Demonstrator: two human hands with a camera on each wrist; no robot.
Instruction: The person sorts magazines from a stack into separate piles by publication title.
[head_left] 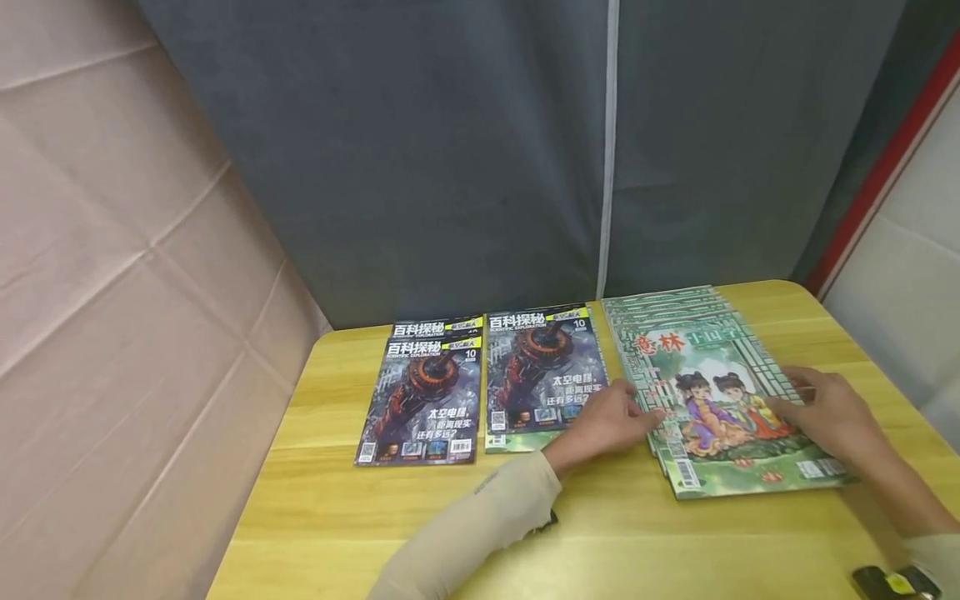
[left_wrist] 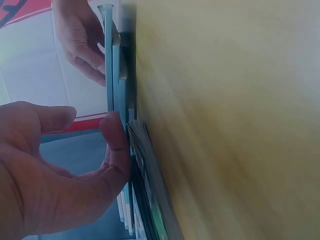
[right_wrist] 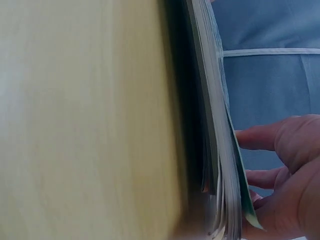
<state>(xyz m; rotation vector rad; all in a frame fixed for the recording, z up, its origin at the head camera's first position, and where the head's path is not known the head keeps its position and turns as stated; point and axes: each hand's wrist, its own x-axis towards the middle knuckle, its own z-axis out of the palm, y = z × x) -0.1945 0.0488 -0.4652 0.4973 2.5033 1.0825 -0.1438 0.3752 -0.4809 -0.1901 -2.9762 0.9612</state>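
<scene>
"Beige fabric is noticed first, at the bottom of the frame?"

"Yes, a sleeve (head_left: 476,517), by which the left forearm is covered above a yellow wood-grained table (head_left: 637,550)."

"How are the hands placed?"

"Right of centre, the left hand (head_left: 611,417) is set against a stack of green magazines (head_left: 727,417). Its thumb and curved fingers are held apart, with nothing pinched. Nearer the right edge of the frame, the right hand (head_left: 832,412) is rested on the stack's other side, fingers loosely bent; no pinch is shown."

"Which way is the stack turned?"

"Its long axis is slanted from lower right toward upper left. Both long edges are flanked, the stack lying rightward of the left hand and leftward of the right, so neither can be called nearer."

"And farther off?"

"Stepped top edges are seen, dark magazines (head_left: 423,408) are laid left of the stack, and the view is closed by a grey curtain (head_left: 450,167)."
</scene>
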